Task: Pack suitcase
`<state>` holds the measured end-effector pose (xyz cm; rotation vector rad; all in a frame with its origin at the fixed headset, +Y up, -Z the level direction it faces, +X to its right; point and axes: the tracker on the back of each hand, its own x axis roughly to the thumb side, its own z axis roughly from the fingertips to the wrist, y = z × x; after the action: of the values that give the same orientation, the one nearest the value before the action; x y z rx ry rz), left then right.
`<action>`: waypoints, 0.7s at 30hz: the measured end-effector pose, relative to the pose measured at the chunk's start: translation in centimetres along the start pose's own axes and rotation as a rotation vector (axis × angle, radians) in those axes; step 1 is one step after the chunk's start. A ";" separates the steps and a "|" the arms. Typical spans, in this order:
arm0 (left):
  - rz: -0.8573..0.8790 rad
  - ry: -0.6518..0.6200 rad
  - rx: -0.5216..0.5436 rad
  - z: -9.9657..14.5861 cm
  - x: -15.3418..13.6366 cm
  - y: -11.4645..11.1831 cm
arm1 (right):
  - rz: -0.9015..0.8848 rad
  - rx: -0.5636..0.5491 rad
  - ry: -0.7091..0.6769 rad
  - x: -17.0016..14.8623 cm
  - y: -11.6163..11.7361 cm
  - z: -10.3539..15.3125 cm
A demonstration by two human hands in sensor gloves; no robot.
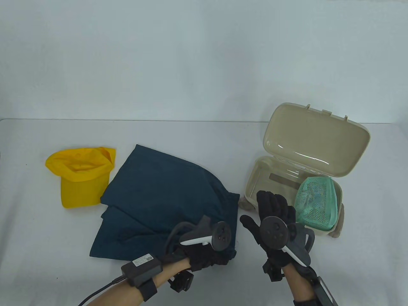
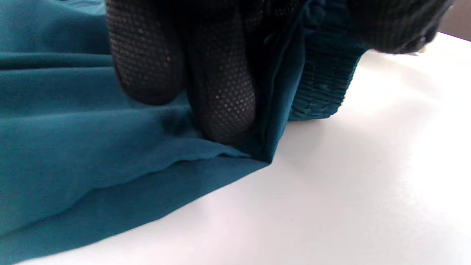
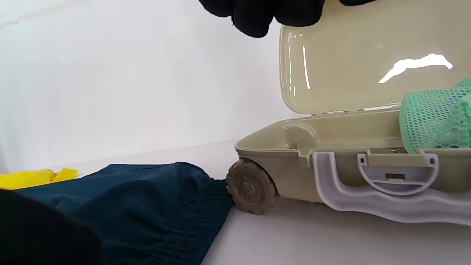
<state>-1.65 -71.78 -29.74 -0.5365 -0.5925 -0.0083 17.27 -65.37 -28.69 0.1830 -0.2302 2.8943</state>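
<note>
From my seat, the cap (image 1: 80, 178) lies at the table's (image 1: 191, 134) left, the folded garment (image 1: 162, 197) just right of it. Further right stands the suitcase (image 1: 271, 178), lid (image 1: 315, 140) raised behind, its wheel (image 3: 251, 190) touching the garment. The mesh pouch (image 1: 315, 200) sits in its right end. My left hand (image 1: 204, 251) rests on the garment's near corner; my right hand (image 1: 274, 220) hangs before the suitcase.

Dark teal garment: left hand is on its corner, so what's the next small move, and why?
Probably fold that corner over. The left hand grips the dark teal garment, which lies spread wider than the free space in the open suitcase beside the green mesh pouch. The right hand hovers open.
</note>
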 end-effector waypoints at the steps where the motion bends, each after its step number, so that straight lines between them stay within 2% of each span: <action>1: -0.005 -0.011 0.003 0.4 -0.2 0.5 | -0.002 0.001 0.002 -0.1 0.0 0.0; 3: 0.049 -0.026 0.021 1.4 -1.0 1.4 | -0.002 0.001 0.005 -0.1 -0.1 0.0; 6: 0.094 -0.002 0.111 4.0 -3.3 3.5 | -0.003 0.005 -0.004 0.0 -0.2 -0.2; 8: 0.082 0.071 0.200 6.6 -5.9 5.2 | -0.002 0.014 -0.026 0.6 -0.5 -0.4; 12: 0.033 0.202 0.283 10.6 -10.6 6.6 | 0.005 0.039 -0.081 1.8 -0.9 -0.7; 16: -0.016 0.368 0.246 13.7 -15.7 4.9 | 0.048 0.145 -0.197 4.5 -0.6 -1.1; 18: -0.062 0.419 0.213 14.2 -17.3 3.7 | 0.066 0.199 -0.248 5.6 -0.2 -1.1; 21: -0.086 0.454 0.101 14.4 -19.6 1.1 | 0.112 0.342 -0.359 7.6 0.9 -0.8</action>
<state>-25.46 -66.68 -30.71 -0.3929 -0.1710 -0.1766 9.65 -64.47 -28.57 0.7736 0.2065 2.9699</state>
